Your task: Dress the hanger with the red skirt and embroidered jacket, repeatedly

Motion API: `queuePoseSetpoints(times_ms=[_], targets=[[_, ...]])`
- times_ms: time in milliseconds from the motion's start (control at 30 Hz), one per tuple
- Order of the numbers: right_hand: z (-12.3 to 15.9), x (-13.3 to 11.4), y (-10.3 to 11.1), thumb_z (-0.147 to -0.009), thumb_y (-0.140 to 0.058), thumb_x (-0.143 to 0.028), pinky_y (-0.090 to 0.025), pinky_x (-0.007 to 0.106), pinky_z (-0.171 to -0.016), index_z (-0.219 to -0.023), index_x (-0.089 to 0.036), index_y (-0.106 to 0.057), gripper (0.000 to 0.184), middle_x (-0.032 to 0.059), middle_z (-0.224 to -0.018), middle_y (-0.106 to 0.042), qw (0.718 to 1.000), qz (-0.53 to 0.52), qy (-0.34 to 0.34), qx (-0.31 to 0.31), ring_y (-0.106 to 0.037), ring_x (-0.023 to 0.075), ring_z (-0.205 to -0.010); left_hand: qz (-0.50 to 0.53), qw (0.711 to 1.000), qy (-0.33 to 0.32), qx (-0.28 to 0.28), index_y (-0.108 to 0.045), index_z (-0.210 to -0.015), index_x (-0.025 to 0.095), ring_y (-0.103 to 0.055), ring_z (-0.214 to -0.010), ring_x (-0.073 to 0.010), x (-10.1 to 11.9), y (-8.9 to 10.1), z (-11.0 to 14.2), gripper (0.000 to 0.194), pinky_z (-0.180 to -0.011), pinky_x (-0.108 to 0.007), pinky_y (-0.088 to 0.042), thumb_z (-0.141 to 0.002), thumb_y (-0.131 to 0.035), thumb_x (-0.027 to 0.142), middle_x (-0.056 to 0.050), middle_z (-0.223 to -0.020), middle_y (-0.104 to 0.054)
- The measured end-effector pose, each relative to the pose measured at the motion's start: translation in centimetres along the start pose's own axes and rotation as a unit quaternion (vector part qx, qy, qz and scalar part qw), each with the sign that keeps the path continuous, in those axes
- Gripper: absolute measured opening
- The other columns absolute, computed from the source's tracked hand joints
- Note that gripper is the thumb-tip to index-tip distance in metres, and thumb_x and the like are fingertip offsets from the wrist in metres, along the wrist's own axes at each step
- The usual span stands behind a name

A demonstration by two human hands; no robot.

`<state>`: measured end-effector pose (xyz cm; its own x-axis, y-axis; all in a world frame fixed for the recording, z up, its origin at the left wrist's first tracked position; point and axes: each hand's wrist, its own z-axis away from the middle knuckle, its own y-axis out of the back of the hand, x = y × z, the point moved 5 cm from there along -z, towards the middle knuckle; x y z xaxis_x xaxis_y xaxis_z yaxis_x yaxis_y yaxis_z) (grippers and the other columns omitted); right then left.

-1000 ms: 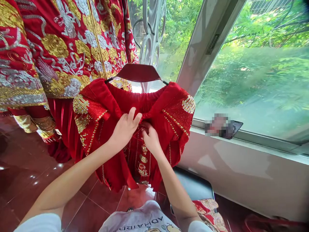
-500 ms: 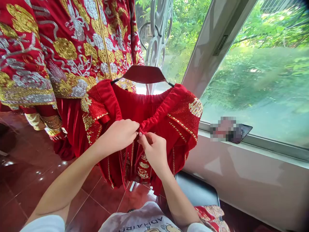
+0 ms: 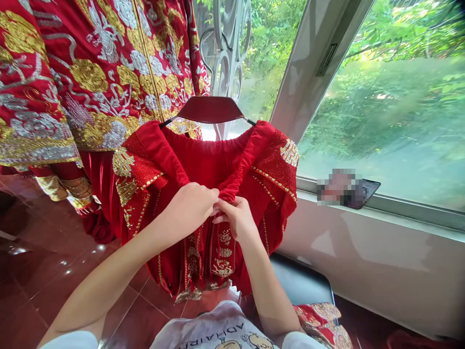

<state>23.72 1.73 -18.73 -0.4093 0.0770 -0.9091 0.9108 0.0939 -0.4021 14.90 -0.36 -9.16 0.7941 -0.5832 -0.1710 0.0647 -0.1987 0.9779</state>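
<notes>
A red velvet skirt (image 3: pixel 210 162) with gold beading and embroidered panels hangs open at the front on a dark red hanger (image 3: pixel 210 109). My left hand (image 3: pixel 192 206) is closed at the left front end of its waistband, back of the hand toward me, hiding most of what the fingers pinch. Right beside it, my right hand (image 3: pixel 240 218) pinches the thin red drawstring at the gathered right end of the waistband (image 3: pixel 236 177). The fingertips of both hands meet, so the cord between them barely shows. Loose cord hangs below them.
A red jacket (image 3: pixel 119 77) embroidered in gold and silver hangs at the left. A phone (image 3: pixel 364 193) lies on the window sill at the right. Below stands a black chair (image 3: pixel 301 278) with red-gold fabric (image 3: pixel 321 320) on it. A white metal scroll grille (image 3: pixel 225 53) stands behind.
Both hands have shifted slightly right across the skirt front and stay together. More of my right hand's fingers now lie beneath the left fingertips. The skirt's embroidered front panels show more.
</notes>
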Motion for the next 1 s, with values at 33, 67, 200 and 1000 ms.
queuePoseSetpoints(times_ms=[33, 67, 200, 1000], targets=[[0.0, 0.3, -0.1, -0.063, -0.074, -0.035, -0.049, 0.018, -0.044, -0.069, -0.012, -0.065, 0.026, 0.0028, -0.06, -0.064, 1.0, -0.016, 0.005, 0.005, -0.059, 0.0111, -0.054, -0.003, 1.0, -0.001, 0.005, -0.064, -0.087, 0.015, -0.066, -0.073, -0.0217, -0.1, -0.1, 0.1, 0.019, -0.062, -0.03, -0.041, -0.088, -0.045, 0.013, -0.005, -0.077, -0.069], [0.1, 0.6, -0.2, -0.063, -0.074, -0.032, -0.05, 0.018, -0.044, -0.07, -0.012, -0.065, 0.023, 0.0026, -0.061, -0.064, 0.999, -0.031, 0.012, 0.014, -0.06, 0.0111, -0.054, -0.007, 1.0, -0.002, 0.009, -0.064, -0.088, 0.015, -0.066, -0.074, -0.0219, -0.2, -0.2, 0.3, 0.019, -0.064, -0.031, -0.042, -0.088, -0.045, 0.012, -0.006, -0.078, -0.07], [0.6, 1.1, -0.6, -0.066, -0.073, -0.034, -0.051, 0.018, -0.042, -0.071, -0.013, -0.064, 0.023, 0.0018, -0.064, -0.064, 0.997, -0.074, 0.016, 0.036, -0.06, 0.0111, -0.056, -0.034, 0.999, 0.001, 0.01, -0.064, -0.085, 0.015, -0.065, -0.071, -0.0219, 0.3, -0.7, 0.4, 0.018, -0.067, -0.032, -0.042, -0.086, -0.048, 0.007, -0.005, -0.075, -0.07], [0.7, 2.5, -1.6, -0.068, -0.074, -0.043, -0.042, 0.02, -0.045, -0.07, -0.016, -0.059, 0.031, 0.0004, -0.059, -0.061, 0.997, -0.042, 0.046, 0.039, -0.054, 0.0108, -0.052, -0.133, 0.985, -0.043, 0.102, -0.065, -0.084, 0.016, -0.064, -0.074, -0.0152, -1.2, -0.4, 2.0, 0.027, -0.112, -0.045, -0.027, -0.085, -0.041, 0.004, -0.001, -0.075, -0.069]])
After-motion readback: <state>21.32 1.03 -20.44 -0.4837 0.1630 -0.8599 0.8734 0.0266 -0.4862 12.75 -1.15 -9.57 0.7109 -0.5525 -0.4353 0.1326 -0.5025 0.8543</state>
